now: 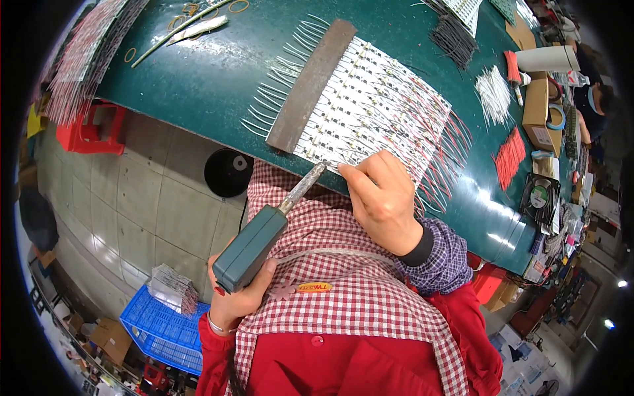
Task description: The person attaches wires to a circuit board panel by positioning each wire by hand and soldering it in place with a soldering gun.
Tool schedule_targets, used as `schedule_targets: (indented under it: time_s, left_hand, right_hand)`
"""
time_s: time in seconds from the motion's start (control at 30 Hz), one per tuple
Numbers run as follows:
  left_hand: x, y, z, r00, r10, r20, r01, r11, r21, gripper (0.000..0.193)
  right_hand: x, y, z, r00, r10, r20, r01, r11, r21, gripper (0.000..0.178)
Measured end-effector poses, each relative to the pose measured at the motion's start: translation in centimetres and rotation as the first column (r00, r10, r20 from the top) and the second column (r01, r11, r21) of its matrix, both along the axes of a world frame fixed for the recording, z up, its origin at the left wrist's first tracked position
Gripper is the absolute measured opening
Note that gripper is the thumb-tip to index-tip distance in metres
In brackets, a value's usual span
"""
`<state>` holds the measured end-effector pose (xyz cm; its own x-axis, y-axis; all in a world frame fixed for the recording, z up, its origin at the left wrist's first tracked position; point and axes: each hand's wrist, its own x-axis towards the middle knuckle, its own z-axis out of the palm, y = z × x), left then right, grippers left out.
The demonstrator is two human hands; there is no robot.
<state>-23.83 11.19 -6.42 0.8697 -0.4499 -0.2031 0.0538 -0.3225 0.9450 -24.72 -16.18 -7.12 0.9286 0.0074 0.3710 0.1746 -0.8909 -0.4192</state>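
My left hand is wrapped round the green body of a soldering gun. The gun's metal tip reaches up to the near edge of a panel of white circuit boards on the table. Just right of that tip, my right hand has thumb and forefinger pinched at the panel's near edge; what they hold is too small to make out. A flat brown bar lies across the panel's left part. White wires stick out to its left, red and white wires to the right.
On the green table lie black wires, white wires and red wires. A cardboard box with tape rolls stands right. Left are a red stool, a black bin and a blue crate.
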Motion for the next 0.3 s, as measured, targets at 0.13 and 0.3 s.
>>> schedule_targets:
  time_s: [0.13, 0.3]
  left_hand:
    - [-0.5, 1.1, -0.2, 0.997, -0.071, 0.015, 0.070, 0.997, 0.030, 0.023]
    - [-1.5, 1.5, -0.1, 0.987, 0.082, -0.139, -0.096, 0.990, -0.100, 0.030]
  right_hand:
    - [0.0, 0.0, -0.1, 1.000, 0.003, 0.005, -0.003, 1.000, -0.016, 0.025]
    - [-0.1, 0.0, -0.1, 1.000, 0.006, 0.007, -0.006, 1.000, -0.017, 0.025]
